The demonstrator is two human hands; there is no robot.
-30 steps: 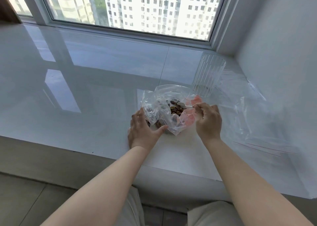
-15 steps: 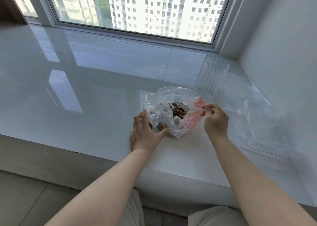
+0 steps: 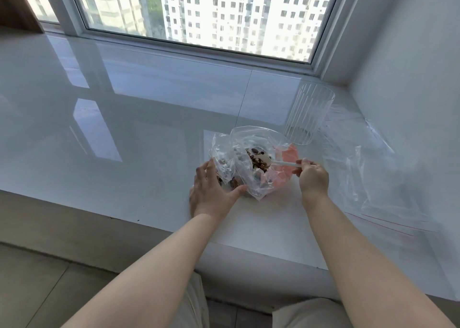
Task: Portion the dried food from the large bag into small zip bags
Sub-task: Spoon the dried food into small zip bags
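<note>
A crumpled clear large bag (image 3: 245, 173) with a pink patch sits open on the white windowsill (image 3: 124, 133). Brown dried food (image 3: 256, 162) lies inside it. My left hand (image 3: 211, 190) holds the bag's near left side, thumb against the plastic. My right hand (image 3: 312, 177) pinches the handle of a white plastic spoon (image 3: 273, 162), whose bowl rests in the dried food. Clear zip bags (image 3: 368, 168) with a red seal line lie flat to the right of my right hand.
A ribbed clear glass (image 3: 307, 117) stands upright just behind the bag, to the right. A white wall (image 3: 410, 66) closes the right side and a window (image 3: 211, 11) runs along the back. The sill's front edge drops to the floor near my legs.
My right hand has drawn back to the right, so the white spoon's handle now shows between it and the bag. My left hand stays on the bag.
</note>
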